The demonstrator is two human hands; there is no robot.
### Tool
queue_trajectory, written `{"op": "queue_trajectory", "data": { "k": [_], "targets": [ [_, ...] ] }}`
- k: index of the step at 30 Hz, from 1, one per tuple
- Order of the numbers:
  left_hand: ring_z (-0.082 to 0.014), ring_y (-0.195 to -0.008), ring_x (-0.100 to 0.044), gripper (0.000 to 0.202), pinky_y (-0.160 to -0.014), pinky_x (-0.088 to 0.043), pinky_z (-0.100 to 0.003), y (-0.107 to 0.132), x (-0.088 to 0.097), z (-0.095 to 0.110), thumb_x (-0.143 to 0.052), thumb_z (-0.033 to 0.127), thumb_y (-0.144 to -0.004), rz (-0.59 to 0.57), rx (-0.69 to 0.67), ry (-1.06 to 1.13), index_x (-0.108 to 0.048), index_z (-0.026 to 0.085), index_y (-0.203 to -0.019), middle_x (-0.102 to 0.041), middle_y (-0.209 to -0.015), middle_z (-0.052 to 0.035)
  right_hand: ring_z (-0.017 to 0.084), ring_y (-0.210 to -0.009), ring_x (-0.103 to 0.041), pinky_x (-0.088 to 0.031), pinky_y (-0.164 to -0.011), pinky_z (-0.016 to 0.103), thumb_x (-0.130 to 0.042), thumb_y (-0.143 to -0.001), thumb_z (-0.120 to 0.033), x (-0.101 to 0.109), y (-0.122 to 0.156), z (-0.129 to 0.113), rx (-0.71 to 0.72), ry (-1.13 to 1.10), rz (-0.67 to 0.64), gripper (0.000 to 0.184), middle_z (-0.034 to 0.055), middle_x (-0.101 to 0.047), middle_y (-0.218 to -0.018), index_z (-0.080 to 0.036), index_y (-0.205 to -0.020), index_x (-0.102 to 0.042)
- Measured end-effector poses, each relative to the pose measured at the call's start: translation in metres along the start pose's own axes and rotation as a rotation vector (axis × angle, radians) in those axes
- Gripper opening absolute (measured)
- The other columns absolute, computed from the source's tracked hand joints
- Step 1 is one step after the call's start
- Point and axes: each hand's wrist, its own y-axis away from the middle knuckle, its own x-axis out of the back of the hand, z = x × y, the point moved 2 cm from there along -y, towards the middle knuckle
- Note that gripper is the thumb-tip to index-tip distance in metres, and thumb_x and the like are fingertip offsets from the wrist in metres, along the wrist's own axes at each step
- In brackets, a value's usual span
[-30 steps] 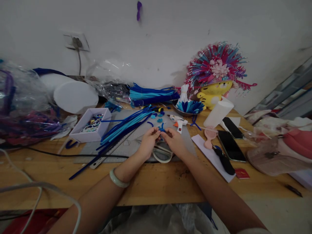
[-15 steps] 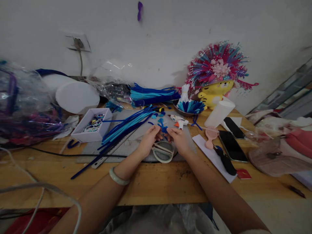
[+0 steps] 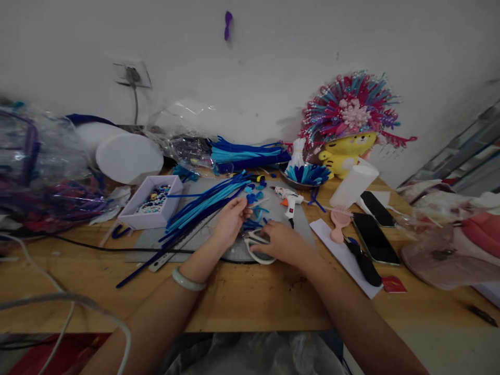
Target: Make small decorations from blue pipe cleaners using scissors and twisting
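My left hand (image 3: 230, 221) is closed in a pinch on a small blue pipe-cleaner piece (image 3: 252, 212) above the grey mat (image 3: 219, 234). My right hand (image 3: 279, 242) has come down onto the white-handled scissors (image 3: 255, 244) on the mat's front edge, its fingers curled over the handles. A fan of long blue pipe cleaners (image 3: 203, 205) lies just left of my left hand. Small blue shaped bits (image 3: 253, 197) lie on the mat beyond my hands.
A white box of beads (image 3: 152, 207), a glue gun (image 3: 289, 198), a pink comb (image 3: 339, 221), two phones (image 3: 375, 229), a white roll (image 3: 353, 185) and a yellow toy with a pink-blue headdress (image 3: 349, 125) crowd the wooden table (image 3: 242, 297). Plastic bags (image 3: 42, 172) fill the left.
My right hand let go of the blue piece and dropped to the scissors. My left hand kept the piece and shifted slightly left.
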Motion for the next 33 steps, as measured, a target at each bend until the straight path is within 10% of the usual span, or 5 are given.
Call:
{"op": "queue_trajectory", "data": {
  "k": [14, 24, 33],
  "targets": [
    [-0.0075, -0.059, -0.052, 0.012, -0.065, -0.042, -0.023, -0.003, 0.001, 0.019, -0.053, 0.017, -0.069, -0.020, -0.284, 0.097, -0.043, 0.020, -0.074, -0.049, -0.065, 0.0052, 0.018, -0.064, -0.050, -0.033, -0.056, 0.027, -0.061, -0.058, -0.026, -0.002, 0.005, -0.001, -0.010, 0.109, -0.047, 0.014, 0.0058, -0.059, -0.068, -0.016, -0.069, -0.061],
    [-0.0060, -0.046, -0.039, 0.010, -0.049, -0.033, -0.019, -0.002, 0.012, 0.047, -0.049, 0.016, -0.073, 0.040, -0.542, 0.111, -0.042, 0.023, -0.075, -0.043, -0.059, 0.0051, 0.011, -0.056, -0.052, -0.039, -0.052, 0.022, -0.064, -0.055, -0.026, 0.001, -0.001, -0.012, -0.334, -1.108, -0.124, 0.020, -0.0024, -0.056, -0.063, -0.017, -0.071, -0.054],
    [-0.0069, -0.045, -0.036, 0.006, -0.048, -0.030, -0.019, 0.002, 0.008, 0.038, -0.048, 0.021, -0.075, 0.074, -0.594, -0.090, -0.043, 0.025, -0.076, -0.039, -0.054, 0.0063, 0.010, -0.052, -0.042, -0.034, -0.049, 0.024, -0.048, -0.065, -0.063, -0.024, 0.004, -0.025, -0.198, -1.162, -0.103, 0.044, -0.0010, -0.048, -0.066, -0.020, -0.074, -0.049]
  ]
}}
